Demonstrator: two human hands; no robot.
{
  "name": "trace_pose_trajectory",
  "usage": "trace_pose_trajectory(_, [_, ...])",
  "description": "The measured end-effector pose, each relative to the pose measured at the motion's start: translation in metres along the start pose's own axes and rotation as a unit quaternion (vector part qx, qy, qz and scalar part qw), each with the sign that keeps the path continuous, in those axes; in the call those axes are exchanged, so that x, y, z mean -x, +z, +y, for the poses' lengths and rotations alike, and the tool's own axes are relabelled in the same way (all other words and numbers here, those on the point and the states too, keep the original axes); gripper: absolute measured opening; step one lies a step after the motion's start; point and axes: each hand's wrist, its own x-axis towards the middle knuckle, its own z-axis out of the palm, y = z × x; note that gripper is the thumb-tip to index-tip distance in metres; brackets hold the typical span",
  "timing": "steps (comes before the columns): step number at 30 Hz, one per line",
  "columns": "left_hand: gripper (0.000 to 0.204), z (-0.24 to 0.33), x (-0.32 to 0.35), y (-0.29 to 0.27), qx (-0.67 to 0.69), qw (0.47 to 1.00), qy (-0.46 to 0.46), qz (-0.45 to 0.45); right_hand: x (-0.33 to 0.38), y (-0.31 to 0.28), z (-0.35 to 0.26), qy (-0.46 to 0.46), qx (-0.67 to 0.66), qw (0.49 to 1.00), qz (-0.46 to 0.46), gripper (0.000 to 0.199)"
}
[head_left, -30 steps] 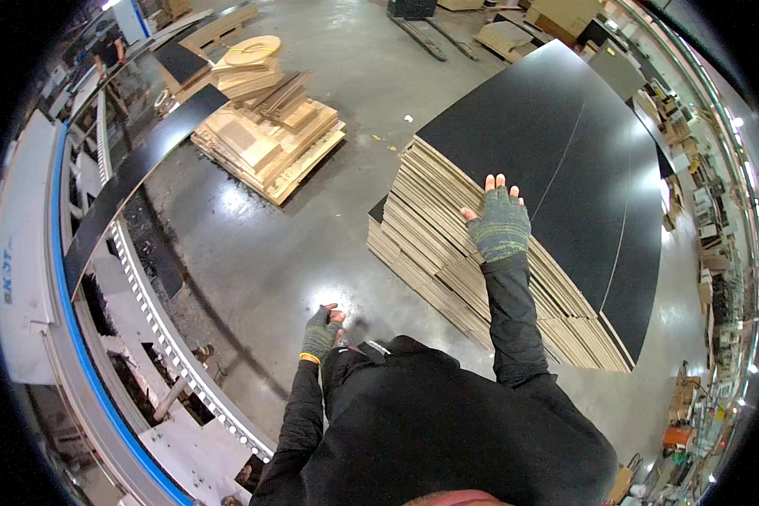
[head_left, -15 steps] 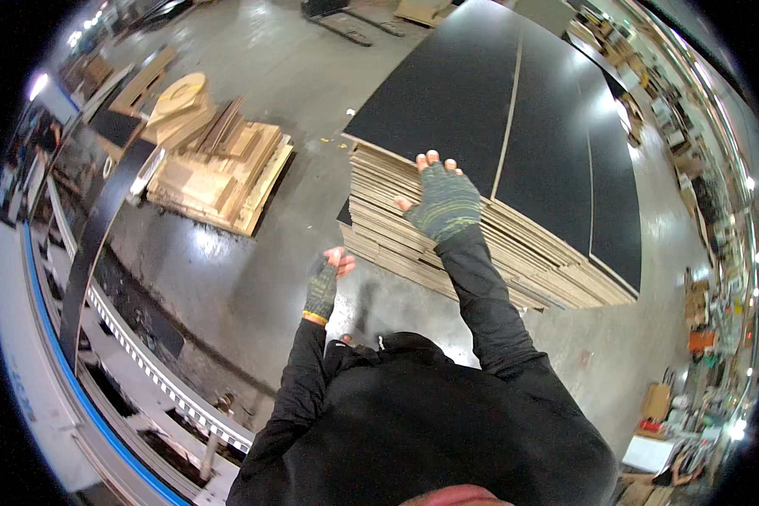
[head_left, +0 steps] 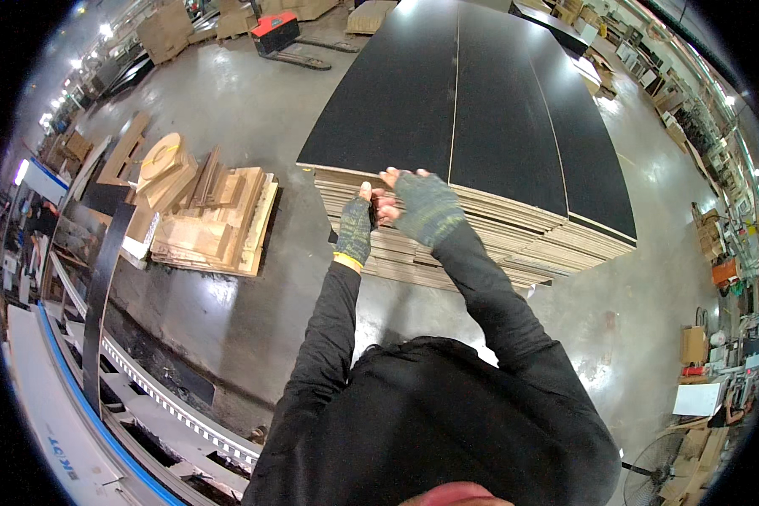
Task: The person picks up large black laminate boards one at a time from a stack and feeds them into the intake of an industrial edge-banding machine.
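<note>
Before me stands a tall stack of black-faced boards (head_left: 379, 110) with pale brown edges, its top face divided into long strips by thin seams. My left hand (head_left: 358, 223), in a grey-green fingerless glove with a yellow cuff, is close to the stack's near left edge. Its thumb points up and its fingers curl in; a small dark patch shows there, too unclear to name. My right hand (head_left: 427, 207), gloved alike, is just over the near edge with its fingers apart and slightly bent. The fingertips of both hands nearly meet. Whether they touch the boards is hard to tell.
On the left lies a pallet of wood pieces (head_left: 215, 223) with a roll of yellowish strip (head_left: 162, 156). A machine with a blue-edged rail (head_left: 93, 405) runs along the lower left. Further off stands a red pallet jack (head_left: 276, 34); at lower right, a fan (head_left: 654, 468).
My left hand has moved up and right to meet my right hand. The right hand has moved left along the stack's edge, fingers less stretched. The view has turned.
</note>
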Motion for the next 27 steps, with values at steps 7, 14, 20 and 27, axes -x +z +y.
trace_pose_trajectory(7, [0.064,-0.005,-0.005,0.013,-0.039,0.998,-0.019,0.047,0.035,-0.053,0.075,0.034,0.173,0.984,-0.008,0.051])
trace_pose_trajectory(14, [0.051,0.007,-0.019,0.059,-0.087,0.989,-0.059,0.106,0.031,-0.057,0.102,-0.017,0.131,0.99,-0.054,0.055])
trace_pose_trajectory(20, [0.051,0.011,-0.021,0.069,-0.14,0.977,-0.009,0.158,0.022,-0.051,0.105,-0.015,0.122,0.99,-0.063,0.052])
trace_pose_trajectory(27, [0.046,0.006,-0.024,0.061,-0.142,0.979,0.033,0.14,0.025,-0.036,0.114,-0.03,0.112,0.993,-0.016,0.044])
